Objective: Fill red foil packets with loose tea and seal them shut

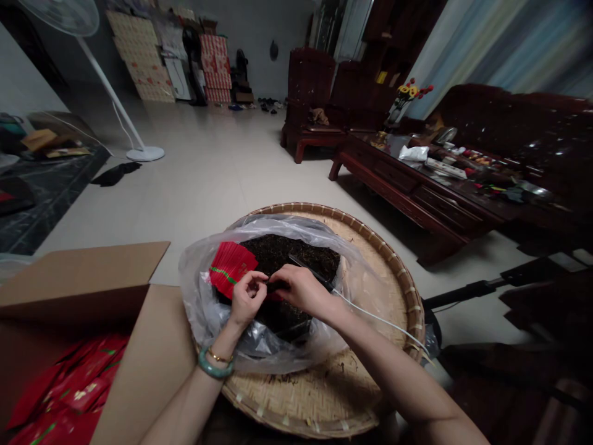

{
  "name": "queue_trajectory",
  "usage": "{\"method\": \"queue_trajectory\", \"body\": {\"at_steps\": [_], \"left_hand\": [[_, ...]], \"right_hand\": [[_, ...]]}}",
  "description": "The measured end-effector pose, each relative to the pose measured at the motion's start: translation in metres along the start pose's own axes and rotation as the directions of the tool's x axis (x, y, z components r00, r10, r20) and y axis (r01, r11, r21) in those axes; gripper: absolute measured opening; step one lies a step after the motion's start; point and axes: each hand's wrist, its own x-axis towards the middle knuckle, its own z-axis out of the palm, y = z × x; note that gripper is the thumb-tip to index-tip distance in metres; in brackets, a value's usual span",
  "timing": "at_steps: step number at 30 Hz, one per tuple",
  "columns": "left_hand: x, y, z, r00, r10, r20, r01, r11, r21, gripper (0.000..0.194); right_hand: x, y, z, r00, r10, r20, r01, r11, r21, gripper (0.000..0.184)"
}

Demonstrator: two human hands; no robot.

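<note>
Head camera: left hand (248, 298) pinches what seems a red packet (274, 297) between thumb and finger, right hand (300, 287) curls beside it (fingertip hold I cannot tell), over dark leaves (277, 250), right of fanned packets (231, 262); likely light, flexible, slippery, best taken by its edges

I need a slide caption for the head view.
Left hand and right hand together over red packets and dark shreds in a plastic bag.

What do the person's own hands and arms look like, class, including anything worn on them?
Both arms show no sleeves. Above the left hand sit a thick, rounded green bangle and a thin gold-coloured bracelet. The right hand has no visible wristwear. Neither wears a glove.
</note>
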Motion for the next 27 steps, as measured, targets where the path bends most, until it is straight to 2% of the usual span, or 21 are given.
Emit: {"method": "queue_trajectory", "body": {"at_steps": [5,9,14,20,25,27], "left_hand": [[-0.001,0.0,-0.001,1.0,0.005,0.005,-0.005,1.0,0.027,0.014],[-0.001,0.0,0.0,1.0,0.007,0.003,-0.007,1.0,0.02,0.015],[-0.001,0.0,0.0,1.0,0.012,0.013,-0.013,1.0,0.005,0.014],[-0.001,0.003,-0.001,1.0,0.014,0.027,-0.015,1.0,0.015,0.013],[-0.001,0.003,-0.002,1.0,0.019,0.019,-0.02,0.999,0.036,0.012],[-0.001,0.002,-0.002,1.0,0.021,0.009,-0.022,0.999,0.034,0.013]], "right_hand": [[0.0,-0.005,0.001,0.995,-0.023,0.101,0.032,0.996,-0.084,0.015],[-0.001,-0.008,-0.002,0.988,-0.023,0.151,0.042,0.992,-0.121,0.017],[-0.001,-0.006,0.002,0.999,0.026,0.024,-0.024,0.996,-0.086,0.025],[-0.001,-0.001,0.009,0.999,-0.029,-0.03,0.03,0.999,0.031,0.018],[-0.005,-0.003,-0.004,0.991,0.058,-0.121,-0.038,0.986,0.161,0.017],[-0.009,-0.001,-0.012,0.986,0.119,-0.119,-0.094,0.976,0.197,0.015]]}}
